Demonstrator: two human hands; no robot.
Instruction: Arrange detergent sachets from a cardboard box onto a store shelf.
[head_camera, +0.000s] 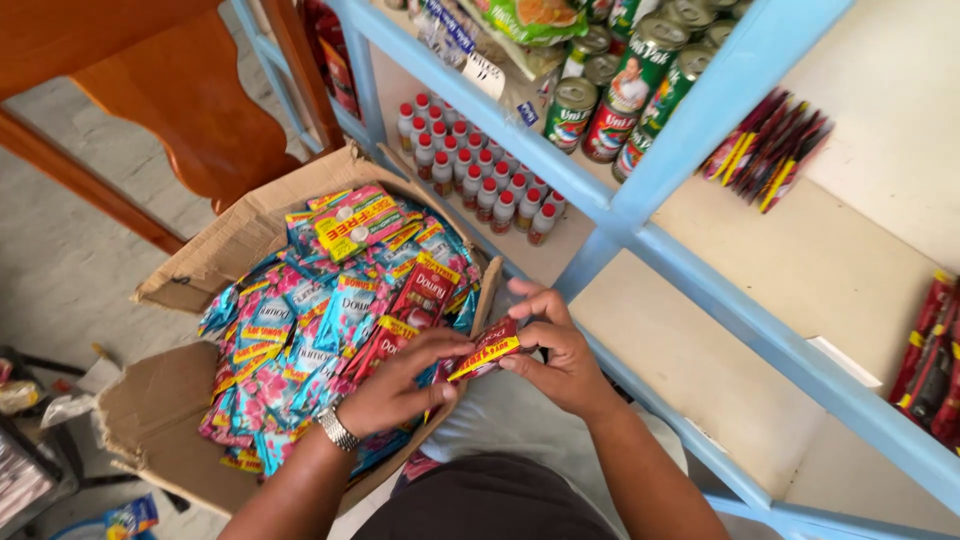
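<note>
Pinching one red sachet strip (487, 350) between both hands, left hand (395, 385) and right hand (560, 350) closed on it; cardboard box (170, 420) beside the left remains full, blue shelf (720, 290) beyond the right mostly bare.

Both forearms enter from the lower edge and converge above the cardboard box (180, 270), at its right-hand rim. The left hand (395, 385) lies palm down over the box's right edge, fingers curled, thumb and forefinger pinched on the lower end of a red sachet (487, 350). A metal watch (337, 428) sits on the left wrist. The right hand (560, 350) is just right of the box, wrist bent inward, fingertips closed on the sachet's upper end. Both arms are bare.
</note>
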